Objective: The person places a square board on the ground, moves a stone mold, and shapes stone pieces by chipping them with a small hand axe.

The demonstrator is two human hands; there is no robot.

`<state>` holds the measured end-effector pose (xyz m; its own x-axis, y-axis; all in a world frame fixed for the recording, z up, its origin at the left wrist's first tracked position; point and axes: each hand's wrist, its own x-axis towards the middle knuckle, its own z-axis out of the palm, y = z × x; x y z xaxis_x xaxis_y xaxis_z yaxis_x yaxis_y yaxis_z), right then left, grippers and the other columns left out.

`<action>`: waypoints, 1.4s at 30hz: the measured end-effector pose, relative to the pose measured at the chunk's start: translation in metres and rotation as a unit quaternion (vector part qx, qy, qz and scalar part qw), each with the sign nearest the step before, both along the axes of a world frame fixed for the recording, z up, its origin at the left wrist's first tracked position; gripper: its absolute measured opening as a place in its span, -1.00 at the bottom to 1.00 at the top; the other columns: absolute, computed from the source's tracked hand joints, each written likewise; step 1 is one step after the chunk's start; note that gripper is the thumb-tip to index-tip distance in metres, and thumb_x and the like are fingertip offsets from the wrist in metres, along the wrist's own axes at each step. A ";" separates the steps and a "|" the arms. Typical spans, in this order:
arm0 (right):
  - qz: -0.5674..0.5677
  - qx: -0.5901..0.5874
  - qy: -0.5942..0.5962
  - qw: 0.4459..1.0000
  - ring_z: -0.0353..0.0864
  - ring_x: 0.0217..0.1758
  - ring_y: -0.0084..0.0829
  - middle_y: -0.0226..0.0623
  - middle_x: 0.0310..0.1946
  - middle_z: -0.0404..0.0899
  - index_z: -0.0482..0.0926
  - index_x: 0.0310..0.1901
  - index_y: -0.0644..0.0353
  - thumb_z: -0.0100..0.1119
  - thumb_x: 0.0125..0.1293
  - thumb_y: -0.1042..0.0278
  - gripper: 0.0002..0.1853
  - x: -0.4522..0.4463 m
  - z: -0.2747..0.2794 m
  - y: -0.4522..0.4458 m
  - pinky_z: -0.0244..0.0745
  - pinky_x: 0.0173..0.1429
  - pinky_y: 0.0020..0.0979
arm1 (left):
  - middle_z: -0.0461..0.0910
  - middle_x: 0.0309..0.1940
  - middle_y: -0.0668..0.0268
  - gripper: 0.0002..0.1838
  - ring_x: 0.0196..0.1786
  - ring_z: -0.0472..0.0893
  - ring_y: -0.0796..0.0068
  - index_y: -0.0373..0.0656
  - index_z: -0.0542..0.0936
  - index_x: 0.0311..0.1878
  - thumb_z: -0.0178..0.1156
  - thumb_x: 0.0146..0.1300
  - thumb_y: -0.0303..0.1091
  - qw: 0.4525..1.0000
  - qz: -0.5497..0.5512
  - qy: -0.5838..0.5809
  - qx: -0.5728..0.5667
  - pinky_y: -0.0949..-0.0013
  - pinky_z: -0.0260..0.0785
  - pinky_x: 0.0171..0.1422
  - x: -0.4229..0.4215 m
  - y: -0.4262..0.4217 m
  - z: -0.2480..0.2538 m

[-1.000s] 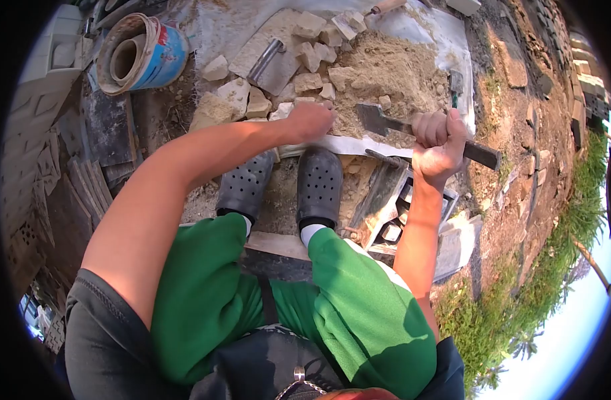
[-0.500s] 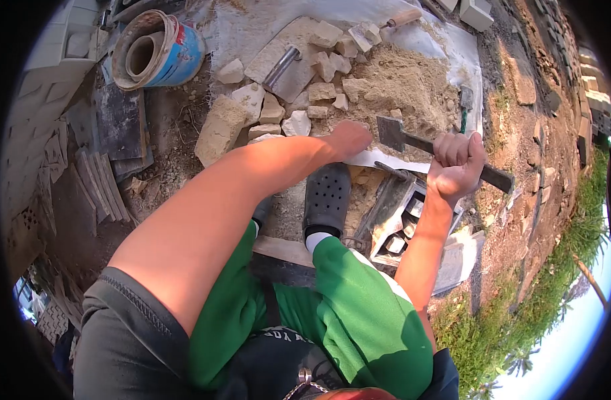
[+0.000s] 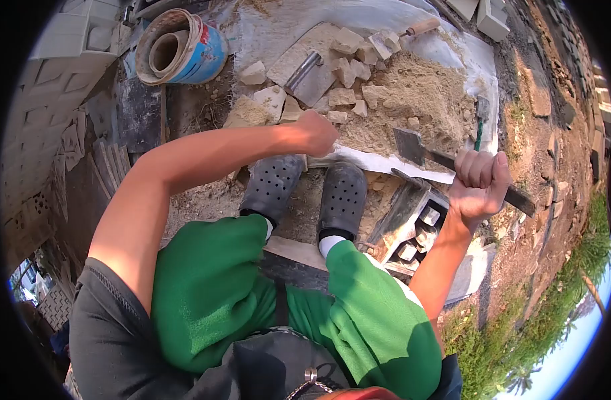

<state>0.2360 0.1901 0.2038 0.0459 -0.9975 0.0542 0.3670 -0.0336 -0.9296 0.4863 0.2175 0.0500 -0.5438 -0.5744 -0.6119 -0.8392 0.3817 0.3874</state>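
My right hand (image 3: pixel 479 183) is wrapped round the dark shaft of a flat-bladed metal tool (image 3: pixel 410 147). Its broad blade points left, above the front edge of a heap of sandy rubble (image 3: pixel 425 97). My left hand (image 3: pixel 319 133) is curled closed, over the near side of some pale stone pieces (image 3: pixel 342 97); its fingers are mostly turned from view, so whatever it may hold is hidden. A metal cylinder (image 3: pixel 304 72) lies on a flat pale slab (image 3: pixel 292 57) beyond that hand. My left forearm partly covers a larger stone block (image 3: pixel 247 113).
A blue and white bucket (image 3: pixel 205 57) holding a smaller container stands at the back left. A green-handled tool (image 3: pixel 480 123) and a wooden-handled tool (image 3: pixel 422 27) lie on the white sheet (image 3: pixel 489 73). An open box (image 3: pixel 419 227) with metal pieces sits below my right hand.
My left hand has drawn back to the left, and its forearm now crosses the large stone block. The view has shifted, showing both shoes. My right hand still grips the flat-bladed tool.
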 end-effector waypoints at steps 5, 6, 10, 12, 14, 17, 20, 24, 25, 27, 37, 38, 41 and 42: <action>0.066 -0.031 0.026 0.997 -0.13 -0.74 -0.56 -0.52 -0.79 -0.01 0.05 -0.70 0.03 -0.20 0.46 0.29 -0.51 0.015 0.015 0.005 -0.07 -0.52 -0.38 | 0.65 -0.42 0.06 -0.73 -0.29 0.66 -0.03 -0.19 0.65 -0.42 0.16 0.16 -0.17 0.992 0.066 0.071 -0.082 0.02 0.48 -0.25 -0.001 -0.003 -0.026; 0.087 -0.040 0.033 0.995 -0.06 -0.73 -0.59 -0.52 -0.78 0.02 0.10 -0.69 0.08 -0.13 0.44 0.34 -0.53 0.017 0.007 0.004 -0.06 -0.53 -0.40 | 0.64 -0.43 0.05 -0.75 -0.30 0.65 -0.04 -0.20 0.63 -0.42 0.15 0.17 -0.20 0.988 0.073 0.095 -0.100 0.00 0.48 -0.23 -0.003 -0.004 -0.036; 0.066 0.020 0.138 0.988 0.05 -0.67 -0.61 -0.51 -0.74 0.11 0.20 -0.66 0.18 -0.03 0.42 0.38 -0.56 0.039 -0.046 0.003 -0.03 -0.52 -0.44 | 0.63 -0.45 0.04 -0.80 -0.29 0.64 -0.06 -0.24 0.58 -0.38 0.13 0.19 -0.28 0.986 0.051 0.122 -0.104 -0.04 0.46 -0.19 -0.015 -0.004 -0.050; 0.046 0.033 0.173 0.983 0.06 -0.66 -0.61 -0.51 -0.74 0.11 0.21 -0.66 0.19 -0.02 0.43 0.38 -0.56 0.045 -0.062 0.001 -0.03 -0.52 -0.44 | 0.63 -0.41 0.02 -0.79 -0.27 0.64 -0.06 -0.25 0.57 -0.32 0.12 0.21 -0.28 0.986 0.059 0.130 -0.081 -0.05 0.47 -0.17 -0.021 0.004 -0.059; 0.066 0.036 0.085 0.994 0.06 -0.66 -0.61 -0.51 -0.73 0.12 0.21 -0.67 0.20 -0.03 0.43 0.39 -0.56 0.043 -0.062 -0.002 -0.04 -0.51 -0.44 | 0.63 -0.37 0.00 -0.78 -0.26 0.64 -0.06 -0.26 0.56 -0.27 0.11 0.23 -0.28 0.986 0.068 0.137 -0.060 -0.05 0.47 -0.15 -0.029 0.013 -0.068; 0.092 -0.023 0.086 0.992 0.07 -0.65 -0.62 -0.51 -0.73 0.12 0.20 -0.67 0.20 -0.03 0.43 0.40 -0.56 0.036 -0.025 -0.005 -0.05 -0.51 -0.45 | 0.64 -0.35 -0.07 -0.80 -0.23 0.66 -0.11 -0.32 0.62 -0.32 0.06 0.16 -0.40 0.980 0.084 0.168 -0.071 0.00 0.51 -0.10 -0.036 0.027 -0.062; 0.096 -0.034 0.081 0.992 0.04 -0.67 -0.61 -0.50 -0.73 0.15 0.24 -0.68 0.24 -0.02 0.39 0.40 -0.57 0.032 0.002 -0.004 -0.07 -0.54 -0.44 | 0.57 -0.09 -0.02 -0.60 -0.06 0.60 -0.09 -0.29 0.49 -0.07 0.03 0.35 -0.09 0.975 0.100 0.198 0.022 -0.05 0.47 -0.05 -0.042 0.037 -0.035; 0.140 -0.062 0.194 0.969 0.05 -0.65 -0.59 -0.47 -0.74 0.14 0.27 -0.62 0.31 0.06 0.36 0.31 -0.59 0.039 -0.041 0.002 -0.04 -0.54 -0.41 | 0.40 0.20 -0.12 -0.36 0.18 0.49 -0.12 -0.40 0.34 0.21 -0.06 0.41 0.07 0.976 0.087 0.201 -0.006 0.00 0.42 0.17 -0.041 0.050 -0.038; 0.157 -0.059 0.277 0.946 0.05 -0.62 -0.57 -0.45 -0.73 0.12 0.28 -0.61 0.29 0.06 0.36 0.26 -0.59 0.036 -0.073 0.004 -0.03 -0.53 -0.40 | 0.32 0.29 -0.16 -0.28 0.24 0.45 -0.13 -0.43 0.27 0.28 -0.08 0.41 0.12 0.975 0.088 0.203 -0.001 0.01 0.38 0.24 -0.040 0.051 -0.037; 0.179 -0.102 0.286 0.936 0.05 -0.61 -0.57 -0.45 -0.73 0.12 0.29 -0.60 0.28 0.07 0.37 0.25 -0.59 0.043 -0.064 -0.004 -0.01 -0.52 -0.39 | 0.27 0.33 -0.18 -0.22 0.29 0.40 -0.15 -0.44 0.23 0.32 -0.07 0.40 0.16 0.977 0.105 0.186 0.017 0.02 0.33 0.30 -0.041 0.050 -0.030; 0.157 -0.072 0.230 0.958 0.09 -0.68 -0.59 -0.46 -0.76 0.17 0.26 -0.65 0.27 0.04 0.33 0.25 -0.57 0.039 -0.032 0.003 -0.04 -0.56 -0.41 | 0.17 0.40 -0.19 -0.06 0.42 0.24 -0.16 -0.47 0.18 0.37 0.03 0.29 0.28 0.977 0.105 0.176 -0.057 0.09 0.18 0.47 -0.050 0.061 -0.059; 0.155 -0.074 0.248 0.953 0.10 -0.67 -0.59 -0.46 -0.76 0.17 0.26 -0.65 0.26 0.05 0.33 0.24 -0.57 0.036 -0.060 0.004 -0.03 -0.55 -0.41 | 0.17 0.40 -0.19 -0.06 0.42 0.24 -0.16 -0.47 0.18 0.37 0.03 0.29 0.28 0.977 0.105 0.176 -0.057 0.09 0.18 0.47 -0.046 0.063 -0.056; 0.144 0.001 0.171 0.975 0.10 -0.64 -0.60 -0.48 -0.72 0.19 0.25 -0.63 0.27 0.01 0.35 0.33 -0.60 0.036 -0.069 -0.005 -0.03 -0.54 -0.43 | 0.23 0.37 -0.17 -0.11 0.39 0.29 -0.15 -0.44 0.21 0.35 0.05 0.29 0.24 0.967 0.127 0.221 -0.019 0.09 0.21 0.45 -0.036 0.067 -0.038; 0.142 -0.004 0.167 0.976 0.09 -0.64 -0.61 -0.48 -0.72 0.19 0.24 -0.63 0.27 0.01 0.35 0.35 -0.61 0.036 -0.059 -0.006 -0.04 -0.54 -0.44 | 0.26 0.35 -0.16 -0.12 0.38 0.31 -0.13 -0.44 0.22 0.35 0.07 0.29 0.22 0.972 0.102 0.210 -0.039 0.09 0.23 0.44 -0.033 0.070 -0.032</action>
